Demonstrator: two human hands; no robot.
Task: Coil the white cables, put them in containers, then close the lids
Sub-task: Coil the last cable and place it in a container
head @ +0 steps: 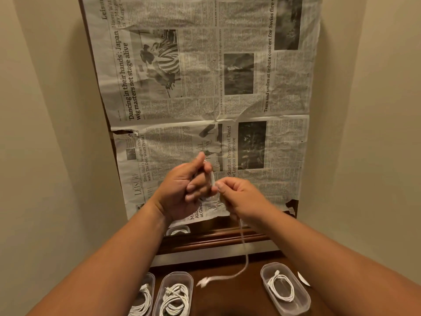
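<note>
Both forearms reached forward. The left hand [182, 190] curled round loops of the white cable [244, 245], and the right hand [239, 197] pinched it just beside, over a newspaper [200, 65] reading "LEISURE" and "Dancing in their hands': Japan wig masters set stage alive". The cable's thin tail hung down between open containers [300, 304] holding coiled cables [175, 299].

White cable [244, 247], clear containers [286, 288], dark brown wood table [227, 293], black-and-white printed newspaper [205, 76].
</note>
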